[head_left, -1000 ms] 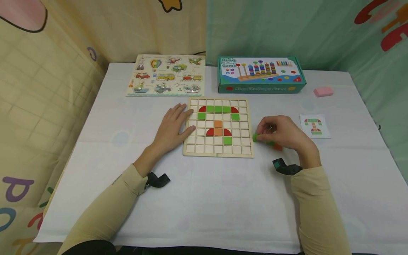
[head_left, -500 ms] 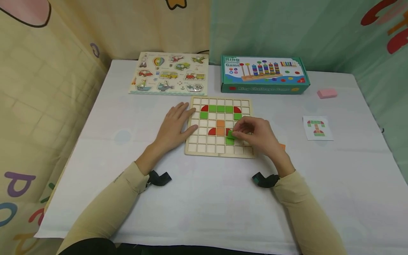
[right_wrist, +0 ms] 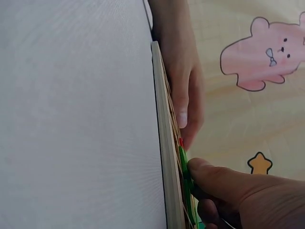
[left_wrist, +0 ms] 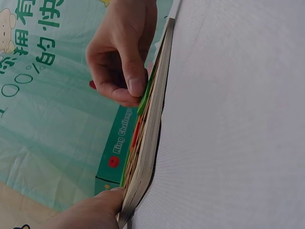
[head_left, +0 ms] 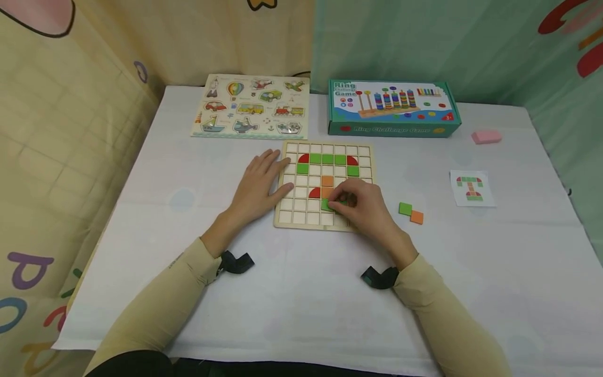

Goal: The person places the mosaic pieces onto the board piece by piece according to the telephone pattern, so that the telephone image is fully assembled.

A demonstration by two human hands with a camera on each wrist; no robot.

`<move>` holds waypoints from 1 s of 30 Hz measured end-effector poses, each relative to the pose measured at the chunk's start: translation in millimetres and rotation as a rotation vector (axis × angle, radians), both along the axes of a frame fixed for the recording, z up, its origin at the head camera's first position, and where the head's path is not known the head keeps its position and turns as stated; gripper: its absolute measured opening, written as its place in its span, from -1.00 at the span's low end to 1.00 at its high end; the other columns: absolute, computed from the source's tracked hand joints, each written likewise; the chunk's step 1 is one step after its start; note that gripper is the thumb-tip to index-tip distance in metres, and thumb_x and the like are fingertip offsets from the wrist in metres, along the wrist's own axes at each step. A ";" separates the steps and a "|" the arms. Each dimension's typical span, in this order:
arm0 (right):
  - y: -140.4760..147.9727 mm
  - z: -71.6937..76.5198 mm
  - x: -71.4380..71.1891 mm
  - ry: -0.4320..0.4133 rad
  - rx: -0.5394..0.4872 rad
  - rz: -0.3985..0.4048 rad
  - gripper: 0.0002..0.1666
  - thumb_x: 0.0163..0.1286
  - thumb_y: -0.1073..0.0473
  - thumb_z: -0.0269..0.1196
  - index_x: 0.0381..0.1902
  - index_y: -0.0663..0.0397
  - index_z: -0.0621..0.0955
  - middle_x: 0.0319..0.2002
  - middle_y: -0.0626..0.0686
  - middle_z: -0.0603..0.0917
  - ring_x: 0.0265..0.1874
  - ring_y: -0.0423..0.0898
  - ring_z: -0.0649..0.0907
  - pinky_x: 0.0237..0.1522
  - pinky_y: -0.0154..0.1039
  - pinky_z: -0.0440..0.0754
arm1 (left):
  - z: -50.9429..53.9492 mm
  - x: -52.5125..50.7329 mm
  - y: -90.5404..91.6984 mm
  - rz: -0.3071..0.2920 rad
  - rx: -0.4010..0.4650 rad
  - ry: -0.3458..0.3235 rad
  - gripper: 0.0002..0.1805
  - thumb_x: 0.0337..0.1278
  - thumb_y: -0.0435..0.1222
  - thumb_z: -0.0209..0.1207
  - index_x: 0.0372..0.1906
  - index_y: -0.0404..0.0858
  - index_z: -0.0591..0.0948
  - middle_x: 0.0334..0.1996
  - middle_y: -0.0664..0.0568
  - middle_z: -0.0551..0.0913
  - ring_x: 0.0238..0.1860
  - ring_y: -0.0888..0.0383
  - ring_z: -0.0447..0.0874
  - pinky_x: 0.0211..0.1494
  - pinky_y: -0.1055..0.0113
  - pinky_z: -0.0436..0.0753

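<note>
A wooden grid board (head_left: 299, 218) lies on the table, with green squares, red quarter-circles and orange squares set in its cells. My left hand (head_left: 258, 180) rests along its left edge, fingers and thumb extended onto the rim. Over the lower middle of the board, my right hand (head_left: 365, 207) pinches a green square tile (head_left: 325, 204) between thumb and fingers, just below the orange squares (head_left: 327, 187). That hand covers the cells to the tile's right. In the left wrist view the pinched tile (left_wrist: 144, 99) sits tilted at the board's surface.
Right of the board lie a loose green tile (head_left: 405, 208) and an orange tile (head_left: 416, 217). Farther right is a pattern card (head_left: 472, 188), with a pink block (head_left: 487, 137) behind it. A vehicle puzzle (head_left: 249, 107) and a green game box (head_left: 394, 110) stand at the back.
My right hand has picked a green tile from the loose pieces and carried it left onto the board, below the orange column. My left hand has stayed at the board's edge.
</note>
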State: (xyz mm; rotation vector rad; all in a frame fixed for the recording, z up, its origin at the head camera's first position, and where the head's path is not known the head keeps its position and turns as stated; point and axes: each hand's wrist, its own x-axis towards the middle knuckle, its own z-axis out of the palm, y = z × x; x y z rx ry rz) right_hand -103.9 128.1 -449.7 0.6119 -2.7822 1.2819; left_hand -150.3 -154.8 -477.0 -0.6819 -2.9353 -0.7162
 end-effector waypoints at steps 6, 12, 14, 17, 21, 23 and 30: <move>0.0 0.5 -1.4 0.078 0.036 0.067 -0.86 0.26 0.20 0.57 -0.30 -0.02 0.78 -0.28 -0.05 0.75 -0.23 -0.13 0.62 -0.17 -0.20 0.58 | 1.8 -0.3 0.2 0.004 0.000 -0.010 -0.26 0.50 0.09 0.15 0.59 -0.18 0.37 0.66 -0.18 0.19 0.72 -0.11 -0.05 0.77 -0.06 -0.12; -0.2 -0.7 -1.3 0.140 0.068 0.112 -0.77 0.20 0.16 0.62 -0.25 0.01 0.77 -0.22 -0.04 0.76 -0.14 -0.10 0.64 -0.06 -0.14 0.64 | 2.0 0.0 0.2 0.006 -0.007 -0.015 -0.26 0.50 0.09 0.14 0.59 -0.18 0.36 0.66 -0.17 0.19 0.72 -0.11 -0.05 0.77 -0.05 -0.13; 0.2 -0.8 -1.4 0.148 0.091 0.085 -0.65 0.15 0.13 0.65 -0.16 0.07 0.76 -0.15 0.02 0.74 -0.09 -0.06 0.62 -0.01 -0.10 0.65 | 2.0 0.2 0.2 0.004 -0.004 -0.013 -0.26 0.50 0.09 0.14 0.59 -0.18 0.37 0.66 -0.17 0.19 0.72 -0.11 -0.05 0.77 -0.05 -0.13; 1.1 -1.0 -1.7 0.118 0.121 0.033 -0.42 0.10 0.08 0.68 0.02 0.14 0.71 -0.01 0.10 0.70 0.02 0.02 0.58 0.09 -0.02 0.65 | 1.2 -0.2 0.0 0.002 0.001 -0.008 -0.26 0.50 0.09 0.14 0.59 -0.18 0.37 0.66 -0.18 0.20 0.72 -0.11 -0.05 0.77 -0.06 -0.13; 2.1 -3.1 -2.5 0.068 0.135 0.004 -0.28 0.09 0.03 0.69 0.16 0.15 0.67 0.10 0.12 0.68 0.13 0.06 0.56 0.21 0.05 0.62 | -0.7 -0.5 -0.7 0.001 0.003 -0.003 -0.28 0.51 0.08 0.14 0.58 -0.17 0.38 0.65 -0.18 0.20 0.72 -0.11 -0.04 0.77 -0.06 -0.12; 2.1 -4.3 -3.0 0.067 0.134 0.005 -0.28 0.09 0.02 0.69 0.16 0.14 0.68 0.09 0.12 0.69 0.13 0.06 0.56 0.22 0.05 0.61 | -1.1 -0.3 -0.9 0.001 0.003 -0.002 -0.28 0.51 0.08 0.14 0.58 -0.17 0.38 0.65 -0.17 0.21 0.72 -0.11 -0.04 0.77 -0.06 -0.11; 3.1 -3.6 -3.5 0.122 0.112 0.016 -0.45 0.05 0.05 0.71 -0.06 0.11 0.73 -0.13 0.05 0.70 -0.01 0.00 0.54 0.09 -0.02 0.58 | -0.8 -0.7 -1.0 -0.003 0.009 -0.002 -0.27 0.50 0.08 0.14 0.59 -0.18 0.37 0.66 -0.18 0.20 0.72 -0.11 -0.05 0.77 -0.07 -0.12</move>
